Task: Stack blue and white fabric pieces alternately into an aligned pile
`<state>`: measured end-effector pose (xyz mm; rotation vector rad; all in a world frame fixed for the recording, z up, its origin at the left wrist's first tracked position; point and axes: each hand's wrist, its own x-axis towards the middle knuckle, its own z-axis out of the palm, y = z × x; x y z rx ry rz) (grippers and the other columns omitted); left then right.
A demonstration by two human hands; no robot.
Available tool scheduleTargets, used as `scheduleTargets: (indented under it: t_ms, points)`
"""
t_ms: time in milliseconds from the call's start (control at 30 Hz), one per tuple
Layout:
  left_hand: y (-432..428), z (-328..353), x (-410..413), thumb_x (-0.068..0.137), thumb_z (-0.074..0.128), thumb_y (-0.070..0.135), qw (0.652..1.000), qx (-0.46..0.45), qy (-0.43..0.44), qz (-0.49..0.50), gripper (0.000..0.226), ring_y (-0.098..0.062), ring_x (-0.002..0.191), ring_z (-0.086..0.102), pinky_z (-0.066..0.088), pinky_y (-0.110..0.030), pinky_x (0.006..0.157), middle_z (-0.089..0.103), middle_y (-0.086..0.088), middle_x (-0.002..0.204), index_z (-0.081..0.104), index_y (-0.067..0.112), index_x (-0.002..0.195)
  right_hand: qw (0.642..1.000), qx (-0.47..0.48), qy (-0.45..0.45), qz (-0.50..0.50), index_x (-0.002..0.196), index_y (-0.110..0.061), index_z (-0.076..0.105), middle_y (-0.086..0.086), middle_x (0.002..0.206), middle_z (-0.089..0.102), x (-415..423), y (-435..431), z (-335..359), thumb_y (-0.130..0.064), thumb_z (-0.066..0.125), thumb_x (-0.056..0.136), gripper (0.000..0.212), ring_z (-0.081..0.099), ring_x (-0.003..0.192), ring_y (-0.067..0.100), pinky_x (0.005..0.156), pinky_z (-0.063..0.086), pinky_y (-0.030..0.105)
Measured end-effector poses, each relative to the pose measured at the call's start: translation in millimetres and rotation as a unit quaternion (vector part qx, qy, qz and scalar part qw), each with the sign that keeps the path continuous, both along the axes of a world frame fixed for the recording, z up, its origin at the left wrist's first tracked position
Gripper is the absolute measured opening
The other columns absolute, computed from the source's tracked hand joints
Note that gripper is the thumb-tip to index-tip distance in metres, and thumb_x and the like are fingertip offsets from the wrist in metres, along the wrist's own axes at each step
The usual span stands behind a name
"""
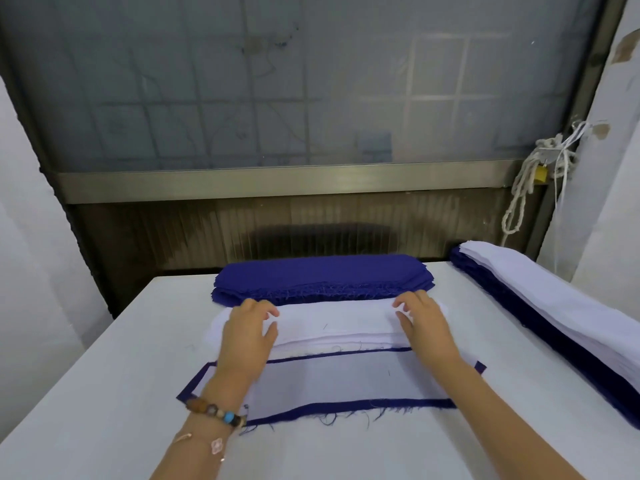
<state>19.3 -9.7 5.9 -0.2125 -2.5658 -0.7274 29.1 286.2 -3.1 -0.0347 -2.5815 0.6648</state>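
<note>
Where pinched, white stack [336, 323] (thick, neat-edged) lies flat.

At mid-frame, my left hand [247, 336] and right hand [427, 323] reach forward, palms down, fingers bent, thumbs turned in toward each other. Both bare forearms rise from the bottom edge, converging slightly. Whether the fingers grip, I cannot tell.

table [104, 393]: white. far-edge stack [322, 277]: dark blue. middle stack [332, 323]: white. front piece [346, 379]: sheer white, lying on a dark blue piece [346, 407]. right-edge pile [554, 306]: white layers over dark blue.
</note>
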Motion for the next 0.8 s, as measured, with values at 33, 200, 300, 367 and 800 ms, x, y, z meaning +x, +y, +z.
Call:
scheduleTargets:
  t_ms: [33,200,300,367,800]
  points:
    - [12,1,-5,0.091,0.062,0.017,1.000,0.000,-0.002,-0.014,0.015,-0.010,0.093,0.048,0.044,-0.023,0.080,0.051,0.008,0.099,0.060,0.027,0.103,1.000,-0.008,-0.004,0.023,0.111,-0.019,0.058,-0.003,0.112,0.053,-7,-10,1,-0.013,0.053,0.097,0.016,0.048,0.097,0.009,0.087,0.039,0.016]
    - [62,-5,-27,0.094,0.056,0.028,0.998,0.008,-0.043,-0.034,0.006,-0.009,0.080,0.052,0.045,-0.023,0.070,0.052,0.009,0.091,0.061,0.026,0.096,0.993,-0.016,-0.028,0.110,0.102,-0.013,0.064,0.002,0.102,0.058,-35,-53,1,-0.015,0.055,0.096,0.011,0.054,0.087,0.012,0.079,0.044,0.018]
    - [69,-16,-33,0.094,0.055,0.035,0.999,0.003,-0.038,-0.022,0.009,-0.009,0.080,0.054,0.045,-0.024,0.067,0.055,0.009,0.089,0.059,0.027,0.095,0.992,-0.053,-0.045,0.108,0.096,-0.014,0.066,0.000,0.094,0.057,-47,-63,-8,-0.017,0.064,0.091,0.007,0.053,0.075,0.009,0.070,0.043,0.013]
    - [66,-23,-35,0.094,0.056,0.038,1.000,0.001,-0.021,-0.022,0.010,-0.009,0.079,0.052,0.040,-0.022,0.066,0.052,0.010,0.085,0.056,0.029,0.098,0.991,-0.083,-0.051,0.094,0.094,-0.015,0.066,-0.005,0.088,0.054,-52,-62,-14,-0.022,0.071,0.085,0.012,0.050,0.068,0.004,0.065,0.040,0.007]
    - [66,-27,-40,0.096,0.048,0.050,0.995,-0.098,-0.021,-0.015,0.022,-0.010,0.089,0.040,0.035,-0.023,0.077,0.049,0.011,0.095,0.057,0.030,0.097,0.996,-0.049,-0.061,0.051,0.091,-0.010,0.065,0.000,0.093,0.054,-61,-66,-19,-0.024,0.069,0.087,0.016,0.049,0.074,0.012,0.070,0.041,0.018]
